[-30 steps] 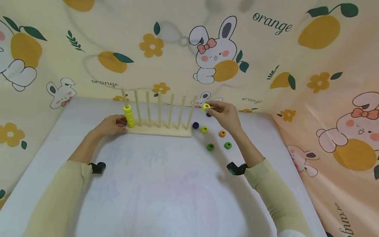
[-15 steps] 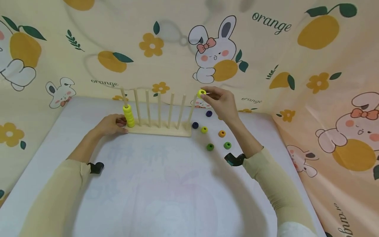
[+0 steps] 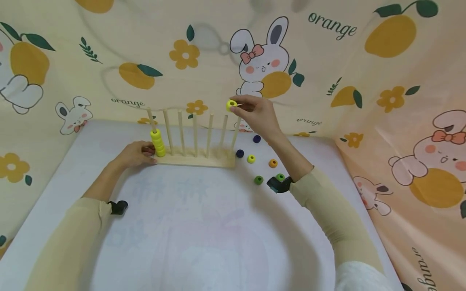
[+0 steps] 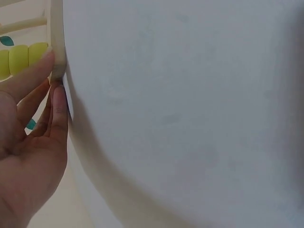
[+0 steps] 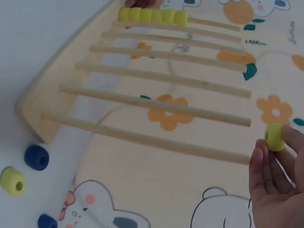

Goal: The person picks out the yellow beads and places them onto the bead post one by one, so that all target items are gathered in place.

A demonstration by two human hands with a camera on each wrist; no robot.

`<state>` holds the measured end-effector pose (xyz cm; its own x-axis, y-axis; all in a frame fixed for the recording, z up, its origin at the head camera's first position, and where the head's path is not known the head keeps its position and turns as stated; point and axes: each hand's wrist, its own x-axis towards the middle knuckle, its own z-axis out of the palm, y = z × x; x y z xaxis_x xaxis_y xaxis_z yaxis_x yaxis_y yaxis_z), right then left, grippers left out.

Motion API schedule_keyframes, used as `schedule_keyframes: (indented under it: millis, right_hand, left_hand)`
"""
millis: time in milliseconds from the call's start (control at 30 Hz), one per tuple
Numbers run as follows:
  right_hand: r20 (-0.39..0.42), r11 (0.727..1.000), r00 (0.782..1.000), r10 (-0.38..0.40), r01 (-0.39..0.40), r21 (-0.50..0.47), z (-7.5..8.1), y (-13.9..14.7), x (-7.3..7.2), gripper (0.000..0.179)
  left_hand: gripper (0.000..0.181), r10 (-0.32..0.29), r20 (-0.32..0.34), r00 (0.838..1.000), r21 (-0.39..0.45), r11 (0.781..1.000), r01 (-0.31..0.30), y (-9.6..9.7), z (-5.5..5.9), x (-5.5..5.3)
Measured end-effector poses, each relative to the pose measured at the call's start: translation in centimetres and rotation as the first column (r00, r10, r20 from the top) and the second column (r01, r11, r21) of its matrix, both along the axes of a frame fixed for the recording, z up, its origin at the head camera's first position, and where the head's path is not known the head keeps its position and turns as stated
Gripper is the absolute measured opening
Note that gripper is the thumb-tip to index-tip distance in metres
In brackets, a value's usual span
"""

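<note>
A wooden peg rack point(image 3: 196, 161) stands on the table, its several upright pegs in a row. Yellow beads point(image 3: 158, 143) are stacked on the leftmost peg. My left hand point(image 3: 135, 154) grips the left end of the base, thumb beside the lowest bead in the left wrist view. Between thumb and fingertips my right hand point(image 3: 259, 115) pinches a yellow bead point(image 3: 231, 106), raised near the tops of the right-hand pegs. The right wrist view shows that bead point(image 5: 274, 137) with its hole visible, apart from the peg ends. The other pegs are bare.
Right of the rack lie loose beads: two dark blue beads point(image 3: 240, 153), a yellow bead point(image 3: 251, 159), an orange bead point(image 3: 273, 163) and two green beads point(image 3: 258, 180). A printed cloth point(image 3: 204, 85) hangs behind the white table point(image 3: 182, 226).
My right hand has risen and moved left with the yellow bead, from beyond the rack's right end to over its right-hand pegs. The left hand has stayed at the base.
</note>
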<state>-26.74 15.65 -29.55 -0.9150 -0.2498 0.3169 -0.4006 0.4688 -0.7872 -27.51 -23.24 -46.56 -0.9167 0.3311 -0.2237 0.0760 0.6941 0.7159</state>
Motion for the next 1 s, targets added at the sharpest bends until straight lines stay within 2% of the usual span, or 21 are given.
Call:
schedule_keyframes:
  millis: [200, 400, 600, 700, 900, 1000]
  right_hand:
    - [-0.025, 0.997, 0.997, 0.07, -0.069, 0.02, 0.3, -1.8, -0.6, 0.029]
    - [-0.024, 0.995, 0.995, 0.096, -0.095, 0.04, 0.5, -3.2, -1.1, 0.03]
    - [-0.031, 0.988, 0.988, 0.153, -0.152, 0.039, 1.1, -4.7, -1.9, 0.031]
    - [-0.014, 0.985, 0.986, 0.168, -0.167, 0.03, 1.4, -5.6, -2.1, 0.03]
    - [0.0, 0.982, 0.986, 0.168, -0.168, 0.09, 1.7, -7.5, -2.5, 0.029]
    - [0.015, 0.979, 0.984, 0.175, -0.176, 0.099, 1.8, -8.3, -2.7, 0.028]
  left_hand:
    - [0.071, 0.003, 0.006, 1.0, 0.012, 1.0, -0.003, 0.0, -0.2, -0.1]
    - [0.074, -0.003, 0.021, 1.0, 0.016, 1.0, 0.003, 0.1, -0.3, -0.1]
    - [0.07, -0.001, -0.002, 1.0, 0.015, 1.0, 0.001, -0.4, -0.3, -0.3]
    - [0.069, -0.004, -0.007, 1.0, 0.024, 1.0, 0.004, -0.4, -0.3, -0.3]
    - [0.075, 0.016, 0.046, 0.999, 0.03, 0.999, -0.018, -0.1, -0.1, 0.2]
    - [0.075, 0.011, 0.035, 0.999, 0.041, 0.999, -0.013, -0.1, -0.3, 0.2]
